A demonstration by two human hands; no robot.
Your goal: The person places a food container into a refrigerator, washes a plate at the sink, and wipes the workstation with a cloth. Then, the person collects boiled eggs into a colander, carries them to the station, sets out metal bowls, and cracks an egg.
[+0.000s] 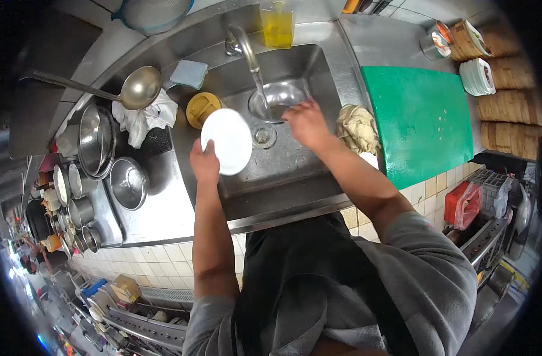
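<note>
In the sink [253, 204], my left hand [205, 160] grips a white oval plate [226, 141] by its near-left edge, thumb on top. My right hand [307, 121] is at the right rim of a metal bowl [286, 93], fingers curled together; whatever they hold, if anything, is hard to make out. Water runs from the faucet [247, 50] into this bowl. A yellow round container [202, 109] sits just behind the plate at the sink's left side. Below the bowl, the drain [263, 136] shows between my hands.
A green cutting board [422, 121] lies right of the sink, with a crumpled cloth [357, 127] between. Left are a large ladle [141, 88], a white plastic bag [145, 118] and metal bowls [128, 183]. A bottle of yellow liquid [277, 26] stands behind the sink.
</note>
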